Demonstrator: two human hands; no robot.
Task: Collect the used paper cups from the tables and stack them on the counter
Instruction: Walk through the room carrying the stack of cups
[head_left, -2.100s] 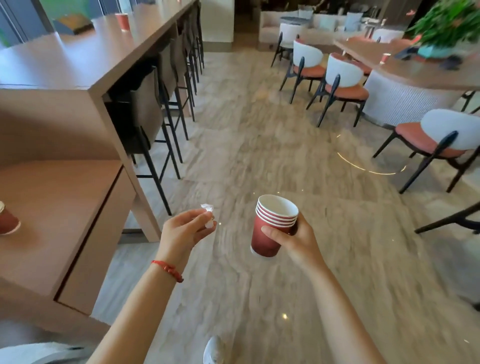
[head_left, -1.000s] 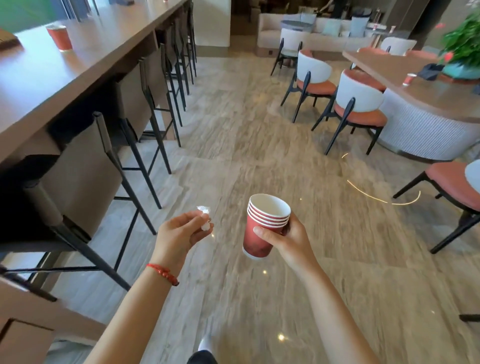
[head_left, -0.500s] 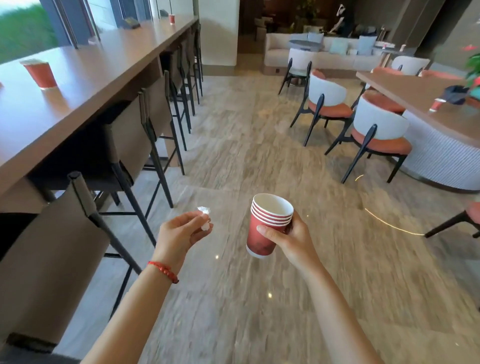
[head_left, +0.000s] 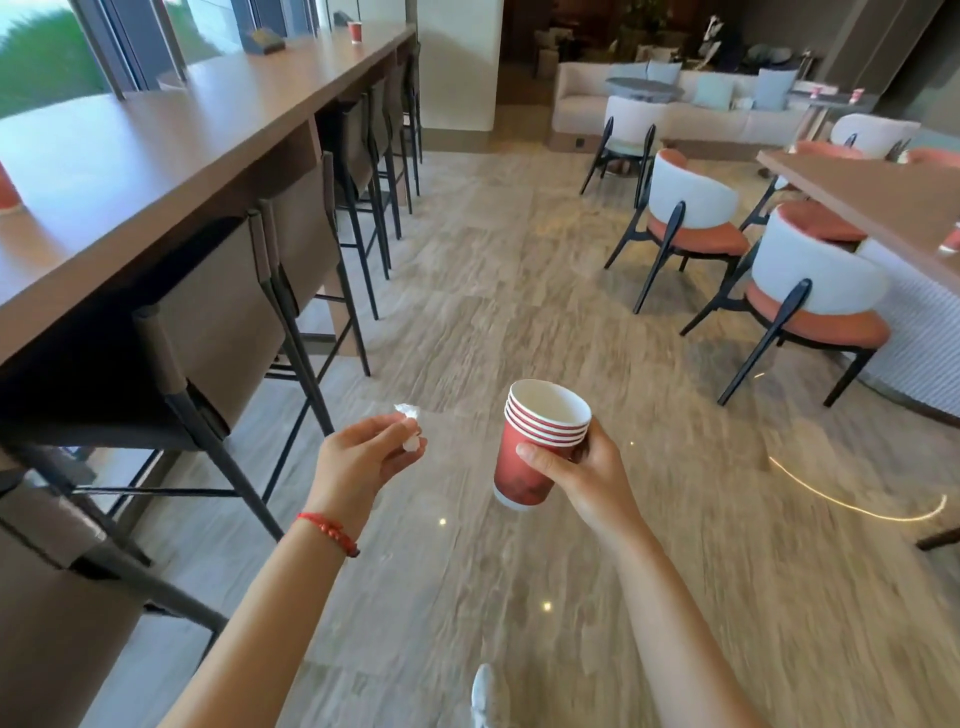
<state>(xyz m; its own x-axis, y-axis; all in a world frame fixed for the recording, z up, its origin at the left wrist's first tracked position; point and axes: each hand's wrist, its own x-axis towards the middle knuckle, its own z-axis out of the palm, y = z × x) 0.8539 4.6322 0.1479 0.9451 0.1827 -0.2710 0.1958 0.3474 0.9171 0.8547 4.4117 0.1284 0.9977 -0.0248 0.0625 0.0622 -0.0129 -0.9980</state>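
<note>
Long desk (head_left: 171, 156): runs along the left; one red cup (head_left: 355, 31) stands at its far end, another (head_left: 6, 192) at the near left edge.
Cup stack (head_left: 535, 447): right hand (head_left: 582, 475) wraps it; keep it upright while walking.
Paper wad (head_left: 409, 427): pinched in left hand (head_left: 358, 462); drop it into the stack to free that grip.

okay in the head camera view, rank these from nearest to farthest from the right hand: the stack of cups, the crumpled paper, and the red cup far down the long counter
1. Stack of cups: gripped in the right hand.
2. Crumpled paper: to its left, pinched in the left hand.
3. Far red cup: far end of the counter, upper left.
</note>
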